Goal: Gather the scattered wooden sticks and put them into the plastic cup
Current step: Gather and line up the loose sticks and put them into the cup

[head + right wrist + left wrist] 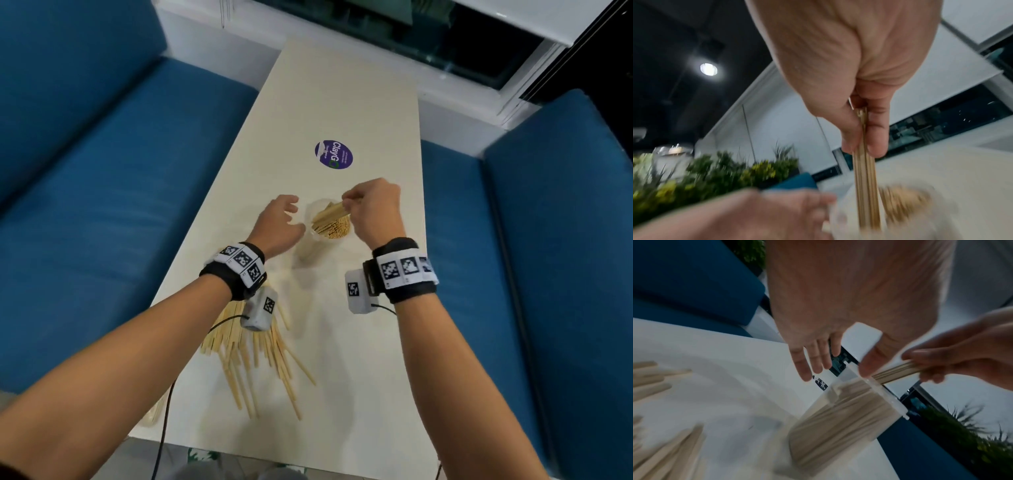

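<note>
your right hand [375, 212] pinches a small bundle of sticks [866, 178] between thumb and fingers, near their upper ends, so the lower ends hang down into the mouth of the plastic cup [317, 246]; holding them high like that lets them slide in alongside the ones already standing there. i count perhaps four or five sticks in the pinch, though the wrist view is blurred and i would not swear to it.

your left hand [282, 222] is spread and loose, holding nothing, its fingers [807, 363] just beside the cup's rim, thumb towards the cup wall; it looks placed to steady the cup so the incoming bundle does not tip it. whether it actually touches the plastic i cannot tell.

the one cup stands upright on the table [373, 342], between your two hands, already packed with dozens of sticks, too many to count.

nearer to you, under your left forearm, lies the remaining pile of loose sticks [260, 356], fanned out on the tabletop, roughly twenty or thirty, so the job is well under way but not finished.

beyond the cup there is one round purple sticker [334, 154] on the table, and a blue bench [102, 205] on each side, two in all.
</note>
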Available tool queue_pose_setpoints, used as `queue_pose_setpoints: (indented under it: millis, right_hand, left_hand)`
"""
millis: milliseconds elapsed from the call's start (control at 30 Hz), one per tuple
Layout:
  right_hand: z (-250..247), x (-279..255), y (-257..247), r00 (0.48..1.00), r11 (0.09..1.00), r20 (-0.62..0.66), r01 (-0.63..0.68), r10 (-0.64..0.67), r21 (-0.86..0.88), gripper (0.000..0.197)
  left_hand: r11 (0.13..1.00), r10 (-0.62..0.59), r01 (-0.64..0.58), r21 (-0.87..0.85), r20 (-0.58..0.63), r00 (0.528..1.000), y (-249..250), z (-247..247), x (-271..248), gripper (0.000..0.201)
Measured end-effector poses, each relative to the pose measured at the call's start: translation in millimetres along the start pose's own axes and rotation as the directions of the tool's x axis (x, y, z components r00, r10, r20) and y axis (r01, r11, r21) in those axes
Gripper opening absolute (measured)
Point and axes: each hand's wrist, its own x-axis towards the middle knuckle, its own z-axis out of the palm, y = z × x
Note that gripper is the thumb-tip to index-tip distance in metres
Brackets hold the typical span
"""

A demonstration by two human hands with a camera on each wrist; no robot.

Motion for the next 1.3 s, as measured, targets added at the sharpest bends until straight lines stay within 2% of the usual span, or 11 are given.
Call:
queue_pose_setpoints:
  millis: [100, 167, 267, 367, 533, 600, 700, 833, 967, 1133, 1300]
  right_hand:
    - [51.0, 6.0, 14.1, 0.976, 0.976, 0.192, 0.135, -0.100, -0.173, 0.016]
    - [71.8, 3.7, 24.2, 0.928, 0.886, 0.309, 0.314, -0.211, -0.340, 0.022]
    - [78.3, 1.0, 40.8, 0.897, 0.764, 0.260, 0.440, -0.356, -0.472, 0.023]
    - [65.5, -12.8, 48.5, 0.867, 0.725, 0.057, 0.449, -0.496, -0.522, 0.022]
    - [49.9, -33.7, 44.0, 0.909, 0.899, -0.180, 0.309, -0.375, -0.311, 0.034]
    - [65.2, -44.1, 45.2, 0.941, 0.926, -0.084, 0.304, -0.329, -0.222, 0.043]
    - [87.7, -55.5, 53.3, 0.945, 0.897, 0.072, 0.325, -0.318, -0.300, 0.051]
    - [81.3, -47.3, 47.1, 0.965, 0.966, -0.132, 0.207, -0.228, -0.157, 0.045]
    - [94.8, -47.2, 51.2, 0.972, 0.926, 0.079, 0.234, -0.220, -0.295, 0.058]
    - [83.0, -57.4, 50.3, 0.968, 0.949, -0.059, 0.228, -0.246, -0.217, 0.050]
    - [91.3, -69.5, 59.3, 0.962, 0.922, 0.008, 0.264, -0.273, -0.282, 0.046]
  left_hand:
    - [0.984, 0.099, -0.128, 0.122, 0.221, 0.970, -3.5, 11.8, 2.4, 0.118]
    - [0.977, 0.111, -0.152, 0.152, 0.252, 0.961, -7.2, 19.6, 3.7, 0.137]
    - [0.984, 0.108, -0.127, 0.125, 0.145, 0.983, -13.5, 26.1, 5.6, 0.127]
    - [0.986, 0.129, -0.138, 0.091, 0.094, 0.987, -16.3, 27.6, 5.7, 0.112]
    - [0.984, 0.130, -0.143, 0.110, 0.119, 0.984, -10.4, 26.0, 3.9, 0.120]
    - [0.982, 0.138, -0.150, 0.115, 0.107, 0.985, -10.3, 28.2, 3.1, 0.113]
    - [0.974, 0.159, -0.171, 0.151, 0.087, 0.983, -9.8, 30.8, 1.5, 0.085]
    - [0.975, 0.166, -0.177, 0.136, 0.086, 0.982, -3.3, 28.5, -2.5, 0.078]
    - [0.968, 0.169, -0.184, 0.172, 0.098, 0.981, -5.1, 27.4, -4.1, 0.082]
    - [0.973, 0.162, -0.178, 0.146, 0.111, 0.980, 0.4, 23.6, -6.2, 0.086]
    - [0.964, 0.163, -0.186, 0.193, 0.131, 0.978, -4.0, 23.9, -5.1, 0.087]
